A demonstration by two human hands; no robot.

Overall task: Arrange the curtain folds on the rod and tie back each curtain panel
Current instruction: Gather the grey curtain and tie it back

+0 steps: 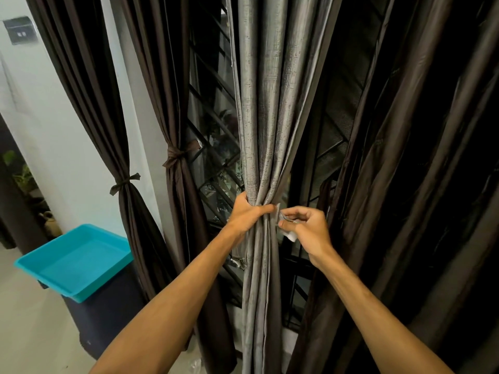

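Upper left of frame: wall switch plate (pixel 20 31) on the pale wall. Lower left: teal tray (pixel 67 265) sitting on a dark stand (pixel 108 319). Next right, first brown panel (pixel 89 76) hangs gathered, cinched by a brown tie (pixel 124 182) knotted on it. Second brown panel (pixel 159 76) just right of it, same deal, own brown knot (pixel 175 156) a bit higher in frame. Between that and centre: window grille (pixel 213 147), diagonal bars. Centre of frame: grey panel (pixel 264 117), hanging top to bottom of frame, folds bunched into a narrow waist just below mid-frame. Left hand (pixel 248 210) sits at that waist, fingers (pixel 266 209) curled round the bunch from the left, one finger across the front, gripping the grey fabric. Right hand (pixel 307 230) is just right of the bunch, fingertips close to the left hand's. Its fingers pinch a pale strip (pixel 290 234), short end poking out below the hand. Cannot tell whether the strip goes round the bunch. Grey panel not yet tied. Right third of frame: dark brown curtain (pixel 405 157), loose, untied, folds slanting from lower left to upper right.
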